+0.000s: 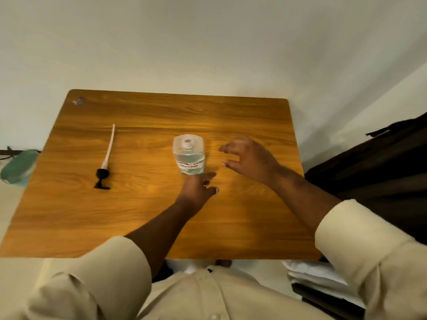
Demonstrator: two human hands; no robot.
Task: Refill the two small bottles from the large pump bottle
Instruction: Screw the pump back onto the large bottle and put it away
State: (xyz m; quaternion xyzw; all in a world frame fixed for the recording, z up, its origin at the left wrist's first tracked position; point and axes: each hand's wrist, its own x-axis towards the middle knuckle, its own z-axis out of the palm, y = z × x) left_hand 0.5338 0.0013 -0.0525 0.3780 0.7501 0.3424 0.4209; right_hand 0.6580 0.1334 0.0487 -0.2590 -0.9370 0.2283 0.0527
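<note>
— Clutter first: what is lying around the wooden table (69, 215)?

— From the head view, a teal bag or cloth (18, 167) is sitting off the table's left edge, a dark piece of furniture (374, 172) is standing to the right, and folded white cloth (312, 273) is lying below the table's near right corner. A small sticker (78, 101) is showing at the far left corner.

— Is anything standing in the way of the bottle?

— Nothing is lying between the hands and the clear pump bottle (189, 155). Its pump head with dip tube (106, 158) is lying flat on the table, well apart to the left, black nozzle toward the person.

— What is the bottle holding?

— It is standing upright near the table's middle with its neck open, and pale bluish liquid is filling roughly the lower half. A white label is showing on its front; the writing is too blurred to read.

— And the hands?

— The left hand (198, 188) is reaching to the bottle's near base, fingers loosely spread, gripping nothing; whether a fingertip is touching the bottle, I cannot tell. The right hand (249, 158) is hovering just right of the bottle, fingers apart and curved in a claw, holding nothing.
</note>
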